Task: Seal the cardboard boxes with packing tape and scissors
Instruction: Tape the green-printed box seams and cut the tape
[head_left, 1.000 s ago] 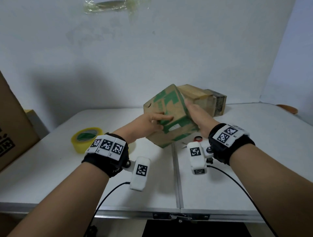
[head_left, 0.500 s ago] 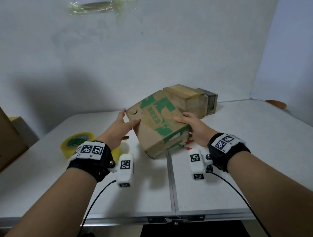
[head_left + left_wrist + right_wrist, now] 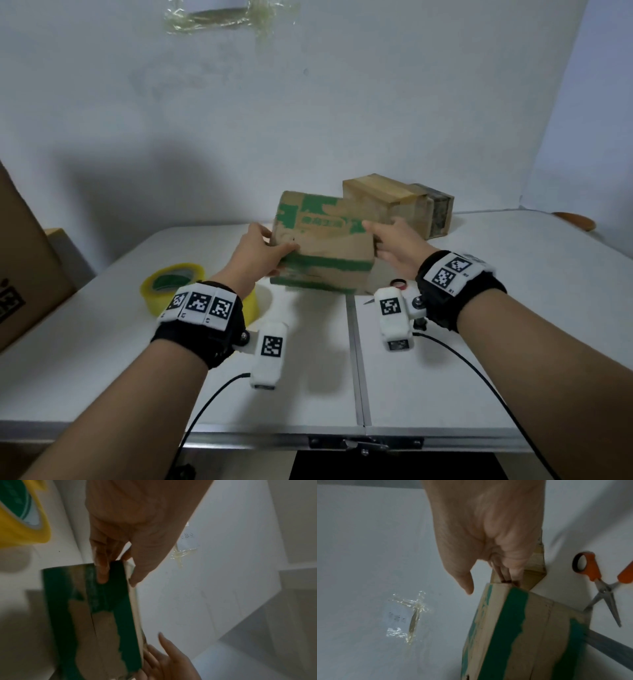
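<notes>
I've swung the green-printed box point(image 3: 322, 246) round from its tilt to sit level at centre frame, left hand point(image 3: 260, 250) and right hand point(image 3: 394, 246) clasping its ends, so taping comes next with the tape roll point(image 3: 171, 284) lower left.

**Item count, bench view**

Boxes on table: 2. One green-printed box point(image 3: 322, 246), one plain taped box point(image 3: 397, 202) behind it, with a dark block at its far end that could not be told as separate or part of it. A third, larger carton point(image 3: 24, 270) stood off the table's left edge; a further tan piece behind it was too cut off to count.

Tape rolls: 1, yellow point(image 3: 171, 287).

Scissors: 1 pair, orange-handled point(image 3: 604, 586).

Hands: 2, a left hand point(image 3: 260, 250) and a right hand point(image 3: 397, 246).

Wrist units: 2, one per wrist.

Tables: 1 point(image 3: 479, 377), two panels.

Tape scraps on wall: 1 patch point(image 3: 226, 17).
</notes>
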